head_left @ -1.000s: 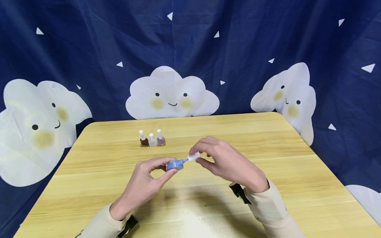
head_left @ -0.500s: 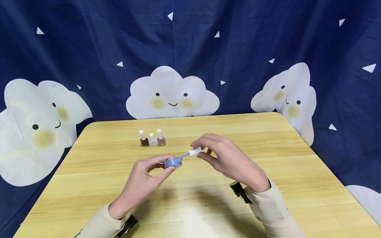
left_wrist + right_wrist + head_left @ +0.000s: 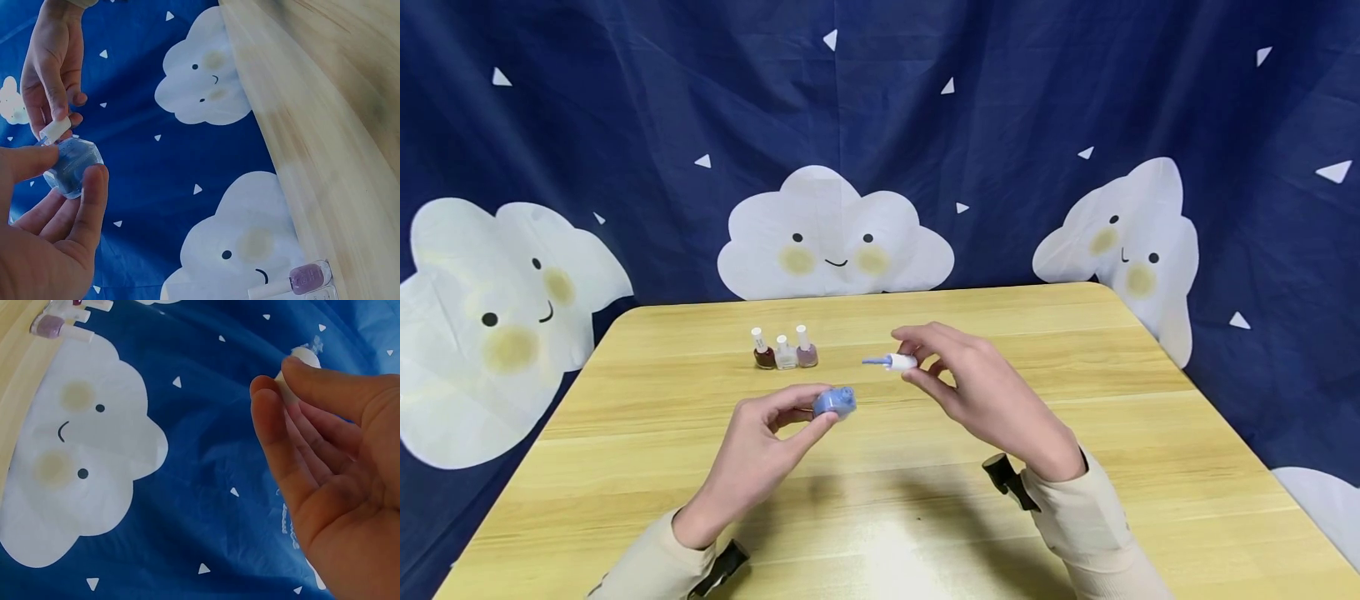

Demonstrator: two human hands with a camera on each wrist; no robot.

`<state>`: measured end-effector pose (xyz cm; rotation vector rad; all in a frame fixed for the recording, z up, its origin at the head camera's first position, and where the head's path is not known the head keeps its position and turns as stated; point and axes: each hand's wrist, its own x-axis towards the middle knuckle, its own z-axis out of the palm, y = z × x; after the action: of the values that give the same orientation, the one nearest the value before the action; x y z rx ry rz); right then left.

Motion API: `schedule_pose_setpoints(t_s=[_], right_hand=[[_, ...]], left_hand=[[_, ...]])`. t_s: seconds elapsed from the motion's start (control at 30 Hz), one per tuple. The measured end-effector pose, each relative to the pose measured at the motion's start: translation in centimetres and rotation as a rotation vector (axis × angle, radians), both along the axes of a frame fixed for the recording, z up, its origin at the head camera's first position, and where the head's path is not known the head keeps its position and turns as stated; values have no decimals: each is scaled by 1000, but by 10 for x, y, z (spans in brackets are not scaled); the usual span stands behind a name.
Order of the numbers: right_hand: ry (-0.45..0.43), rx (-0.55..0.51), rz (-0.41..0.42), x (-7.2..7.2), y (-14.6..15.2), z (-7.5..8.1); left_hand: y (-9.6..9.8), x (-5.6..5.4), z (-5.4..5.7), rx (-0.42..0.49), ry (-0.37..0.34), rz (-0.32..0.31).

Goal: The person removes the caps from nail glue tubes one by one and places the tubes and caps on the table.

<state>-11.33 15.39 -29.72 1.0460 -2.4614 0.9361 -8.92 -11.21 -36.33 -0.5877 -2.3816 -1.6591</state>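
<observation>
Above the table, my left hand (image 3: 760,450) pinches a bottle of blue nail polish (image 3: 833,403) between thumb and fingers, its uncapped neck tilted up and to the right. In the left wrist view the clear glass of the bottle (image 3: 75,167) shows between the fingertips. To the right, my right hand (image 3: 988,400) pinches the white cap (image 3: 902,362) by thumb and fingertips. A blue-coated brush (image 3: 876,361) extends leftward from the cap, apart from the bottle. In the right wrist view the fingers mostly cover the cap (image 3: 289,387).
At the back left of the wooden table (image 3: 1045,333) stand a dark red polish bottle (image 3: 764,357), a clear one (image 3: 786,358) and a mauve one (image 3: 807,356), close together. A dark blue curtain (image 3: 1000,125) with cloud prints hangs behind the table.
The right hand has drawn the cap and brush out of the bottle, moving slightly up and right. The left hand has tilted the bottle's neck and shifted slightly up.
</observation>
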Motion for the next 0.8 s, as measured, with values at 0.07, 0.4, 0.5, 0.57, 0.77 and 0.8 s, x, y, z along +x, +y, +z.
schedule_pose_setpoints(t_s=[0.07,0.4,0.5,0.57,0.77,0.8], right_hand=[[-16,-18,-13,-1,0,1],[-64,-113,-50,-9,5,-3],[-70,-166,-66,-13,8,-4],[-74,-212,-87,-18,11,-5],[-161,-344,-187,-30,23,-9],[-176,-356,-198,-32,24,-10]], left_hand=[[1,-1,0,22,-8,-14],[7,-17,4,172,-40,-62],[13,-26,7,189,-49,-62],[18,-33,9,193,-73,-67],[36,-55,14,212,-199,-99],[39,-59,15,212,-211,-104]])
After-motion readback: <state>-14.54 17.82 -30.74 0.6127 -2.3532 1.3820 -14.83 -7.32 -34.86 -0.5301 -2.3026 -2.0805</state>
